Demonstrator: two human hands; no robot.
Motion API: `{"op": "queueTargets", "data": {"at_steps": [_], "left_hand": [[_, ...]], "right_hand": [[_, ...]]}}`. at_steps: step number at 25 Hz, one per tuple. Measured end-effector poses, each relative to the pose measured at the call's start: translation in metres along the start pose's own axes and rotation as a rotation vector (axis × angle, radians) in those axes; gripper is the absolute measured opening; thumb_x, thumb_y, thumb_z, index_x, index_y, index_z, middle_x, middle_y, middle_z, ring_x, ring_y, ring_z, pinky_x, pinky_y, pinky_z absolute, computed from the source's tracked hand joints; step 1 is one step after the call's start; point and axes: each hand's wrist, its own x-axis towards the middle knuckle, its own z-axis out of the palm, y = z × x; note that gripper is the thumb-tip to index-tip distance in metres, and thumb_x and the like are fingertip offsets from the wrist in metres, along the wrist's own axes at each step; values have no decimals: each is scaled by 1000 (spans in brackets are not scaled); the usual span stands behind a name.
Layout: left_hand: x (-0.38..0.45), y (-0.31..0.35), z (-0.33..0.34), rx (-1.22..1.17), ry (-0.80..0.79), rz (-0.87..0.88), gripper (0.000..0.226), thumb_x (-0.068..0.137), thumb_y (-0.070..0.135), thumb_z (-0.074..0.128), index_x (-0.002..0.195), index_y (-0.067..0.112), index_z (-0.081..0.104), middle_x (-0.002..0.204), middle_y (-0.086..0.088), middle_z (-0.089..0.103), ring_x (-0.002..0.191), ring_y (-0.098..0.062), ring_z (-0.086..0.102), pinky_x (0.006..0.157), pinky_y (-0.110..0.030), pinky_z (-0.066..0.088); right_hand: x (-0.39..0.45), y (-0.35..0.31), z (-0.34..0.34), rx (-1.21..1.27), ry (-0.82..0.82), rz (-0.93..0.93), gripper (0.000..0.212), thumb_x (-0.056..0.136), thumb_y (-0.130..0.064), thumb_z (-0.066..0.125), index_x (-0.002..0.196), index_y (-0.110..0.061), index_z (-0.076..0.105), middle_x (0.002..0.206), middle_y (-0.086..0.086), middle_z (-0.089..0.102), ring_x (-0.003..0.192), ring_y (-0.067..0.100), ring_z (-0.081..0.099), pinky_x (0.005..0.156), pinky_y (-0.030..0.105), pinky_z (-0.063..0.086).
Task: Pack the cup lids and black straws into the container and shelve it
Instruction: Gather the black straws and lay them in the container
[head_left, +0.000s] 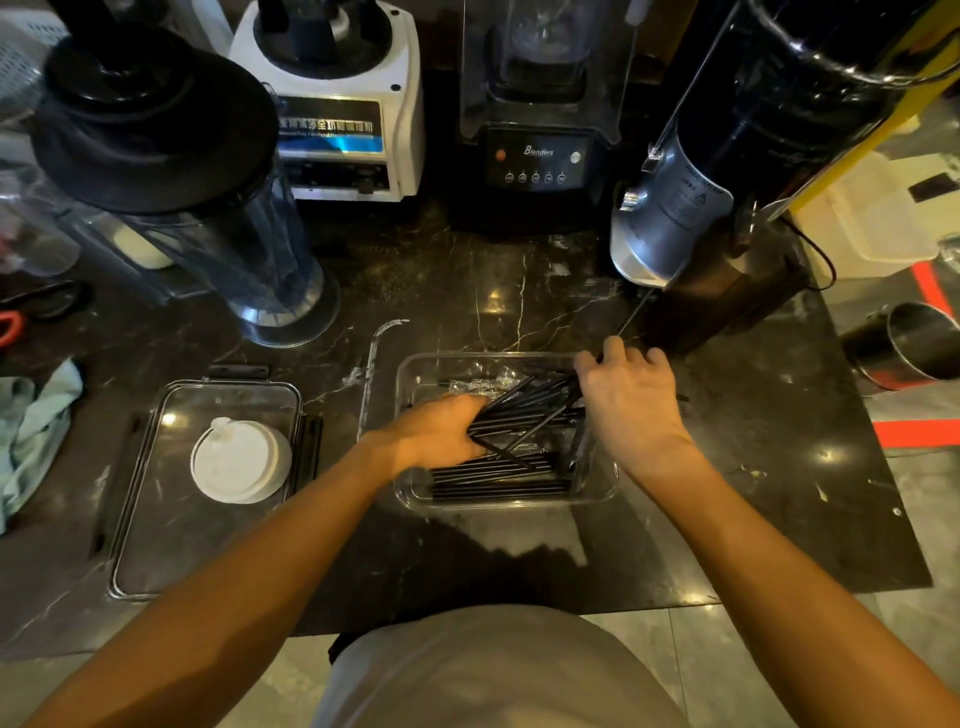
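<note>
Lettering "Blenders" stood in pale script on the black blender base (537, 166) at the back of the table, above a row of round buttons; the white blender base (343, 104) beside it carried a blue and black label with Chinese characters too blurred to read, and the silver grinder body (670, 208) bore a small warning triangle with fine print, unreadable. The table (753, 467) was dark marble with pale veins and bright reflected spots; grey floor tiles and red tape strips showed past its right edge. Clear container (506, 499) sat at centre front, holding the black straws (498, 473), some flat in a row, others crossed loosely above. Left hand (441, 431) reached into the container, its grip curled round a bunch of straws. Right hand (631, 400) hovered over the container's right end, fingers bent on the straw tips. The clear container lid (171, 519) lay flat to the left, with stacked white cup lids (239, 460) resting on it. A pale green cloth (31, 431) lay at the far left edge.
</note>
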Motion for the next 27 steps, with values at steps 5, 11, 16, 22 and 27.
{"op": "queueTargets", "data": {"at_steps": [5, 11, 16, 22, 27], "left_hand": [[-7, 10, -7, 36, 166, 86, 37, 84, 39, 79, 116, 26, 65, 101, 12, 73, 92, -2, 69, 85, -27, 57], [-12, 8, -12, 51, 203, 104, 27, 91, 39, 72, 112, 24, 64, 91, 10, 73, 82, -4, 70, 81, -38, 60], [-16, 4, -7, -33, 183, 152, 28, 98, 26, 67, 125, 20, 63, 90, 9, 70, 77, -1, 67, 71, -22, 55], [-21, 1, -5, -249, 205, 148, 33, 92, 22, 74, 124, 21, 64, 98, 7, 72, 86, 2, 68, 75, -20, 55], [-11, 7, 1, -265, 188, 133, 27, 93, 23, 73, 119, 24, 64, 94, 9, 70, 83, 4, 68, 76, -23, 58]], "right_hand": [[-1, 8, -4, 56, -30, 24, 27, 86, -12, 65, 113, -13, 64, 99, 8, 66, 80, 30, 72, 75, 38, 51], [4, 20, -16, 157, -71, 33, 31, 92, -13, 61, 123, -13, 56, 109, 9, 63, 93, 33, 72, 72, 37, 50], [10, 45, -33, 313, -116, -17, 28, 95, -15, 58, 122, -12, 54, 114, 13, 62, 103, 40, 67, 75, 40, 48], [12, 52, -29, 951, -242, 92, 15, 103, -22, 54, 89, -27, 52, 85, -2, 63, 78, 19, 63, 65, 36, 49], [8, 29, -23, 1330, -253, 133, 21, 101, -12, 53, 84, -21, 59, 77, 6, 66, 67, 21, 62, 65, 39, 50]]}}
